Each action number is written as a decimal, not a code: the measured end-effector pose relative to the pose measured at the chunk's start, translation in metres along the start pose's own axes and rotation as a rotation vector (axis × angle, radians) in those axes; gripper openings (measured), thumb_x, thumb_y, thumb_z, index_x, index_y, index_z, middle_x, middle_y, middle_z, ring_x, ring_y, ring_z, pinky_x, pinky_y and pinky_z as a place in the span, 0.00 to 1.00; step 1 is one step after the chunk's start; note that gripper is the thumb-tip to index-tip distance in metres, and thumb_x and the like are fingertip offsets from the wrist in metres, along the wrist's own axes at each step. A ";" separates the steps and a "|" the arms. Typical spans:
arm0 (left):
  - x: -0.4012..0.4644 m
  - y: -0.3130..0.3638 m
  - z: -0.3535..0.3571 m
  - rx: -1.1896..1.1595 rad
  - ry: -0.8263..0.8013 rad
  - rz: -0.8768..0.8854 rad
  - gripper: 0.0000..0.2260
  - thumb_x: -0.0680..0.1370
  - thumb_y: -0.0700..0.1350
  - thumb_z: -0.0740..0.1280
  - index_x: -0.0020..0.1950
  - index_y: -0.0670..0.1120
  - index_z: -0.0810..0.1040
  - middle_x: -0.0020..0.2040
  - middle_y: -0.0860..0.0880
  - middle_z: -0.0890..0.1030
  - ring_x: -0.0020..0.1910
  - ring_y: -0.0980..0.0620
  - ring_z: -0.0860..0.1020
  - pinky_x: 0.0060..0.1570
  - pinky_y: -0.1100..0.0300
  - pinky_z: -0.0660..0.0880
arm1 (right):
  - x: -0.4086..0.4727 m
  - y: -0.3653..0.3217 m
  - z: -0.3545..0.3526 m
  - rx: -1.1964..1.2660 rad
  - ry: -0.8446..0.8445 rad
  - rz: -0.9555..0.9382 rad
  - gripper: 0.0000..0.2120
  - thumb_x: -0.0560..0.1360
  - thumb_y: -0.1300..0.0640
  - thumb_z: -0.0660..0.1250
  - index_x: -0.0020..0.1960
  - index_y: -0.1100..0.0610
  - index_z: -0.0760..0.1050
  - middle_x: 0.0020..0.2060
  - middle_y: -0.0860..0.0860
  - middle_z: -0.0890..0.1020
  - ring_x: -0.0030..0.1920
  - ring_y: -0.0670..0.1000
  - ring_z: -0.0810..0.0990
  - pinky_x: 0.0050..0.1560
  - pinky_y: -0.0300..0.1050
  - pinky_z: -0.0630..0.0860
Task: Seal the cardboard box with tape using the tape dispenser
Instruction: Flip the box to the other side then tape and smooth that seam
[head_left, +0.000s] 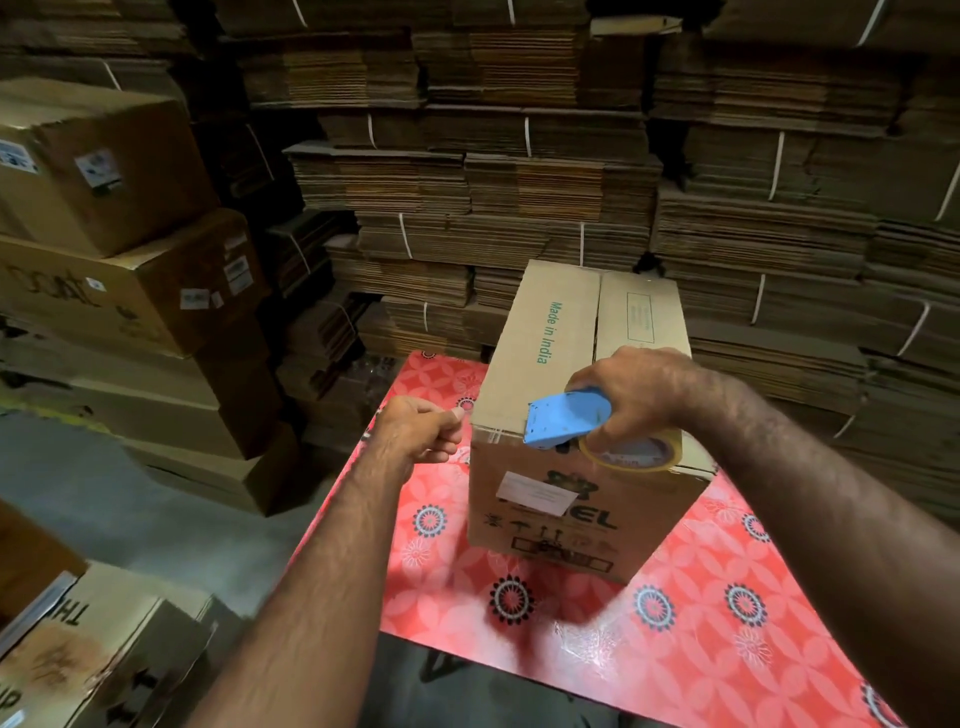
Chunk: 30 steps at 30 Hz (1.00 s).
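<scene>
here | right hand (641, 392) grips dispenser (566, 418) | left hand (421, 428) fisted beside box (587, 415) | stacks (493, 182) behind

I see a brown box (582, 395) with green lettering on its top flap, black print and a white label on its near side. The dispenser (563, 418) on it is light blue, and its tape roll (631, 452) looks yellowish-tan. The tablecloth (691, 618) is red with pale pink floral shapes and black-and-white round medallions, while the flat cardboard stacks (519, 182) behind are brown with white straps, and the floor (130, 499) is grey.
</scene>
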<state>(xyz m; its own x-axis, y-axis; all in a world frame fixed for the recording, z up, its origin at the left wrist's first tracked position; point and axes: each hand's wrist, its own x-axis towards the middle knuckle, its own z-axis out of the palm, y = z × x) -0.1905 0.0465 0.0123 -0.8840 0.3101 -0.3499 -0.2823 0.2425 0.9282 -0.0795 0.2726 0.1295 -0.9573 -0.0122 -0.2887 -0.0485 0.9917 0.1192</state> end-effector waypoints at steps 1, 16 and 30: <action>0.001 -0.003 0.000 -0.020 -0.016 -0.011 0.09 0.77 0.43 0.73 0.41 0.39 0.80 0.33 0.42 0.81 0.26 0.52 0.78 0.27 0.62 0.78 | 0.000 -0.001 -0.001 -0.002 -0.004 0.007 0.27 0.68 0.37 0.71 0.66 0.42 0.74 0.45 0.39 0.77 0.48 0.46 0.77 0.42 0.45 0.75; 0.012 -0.016 0.003 0.294 0.226 0.166 0.17 0.67 0.58 0.77 0.51 0.53 0.80 0.45 0.47 0.83 0.40 0.48 0.81 0.41 0.51 0.82 | 0.002 -0.019 -0.006 -0.040 -0.040 0.081 0.30 0.68 0.37 0.72 0.68 0.40 0.71 0.47 0.41 0.78 0.48 0.47 0.78 0.48 0.49 0.80; 0.015 -0.038 0.030 -0.256 -0.052 0.092 0.12 0.82 0.43 0.61 0.39 0.44 0.73 0.29 0.47 0.73 0.27 0.50 0.73 0.30 0.58 0.73 | -0.002 -0.022 -0.002 -0.004 -0.042 0.150 0.33 0.68 0.39 0.74 0.70 0.39 0.66 0.48 0.42 0.75 0.48 0.48 0.76 0.44 0.45 0.73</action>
<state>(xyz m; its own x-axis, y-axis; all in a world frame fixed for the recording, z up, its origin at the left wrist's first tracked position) -0.1818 0.0690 -0.0323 -0.8920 0.3683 -0.2622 -0.2922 -0.0270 0.9560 -0.0775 0.2509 0.1293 -0.9411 0.1417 -0.3069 0.0932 0.9814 0.1676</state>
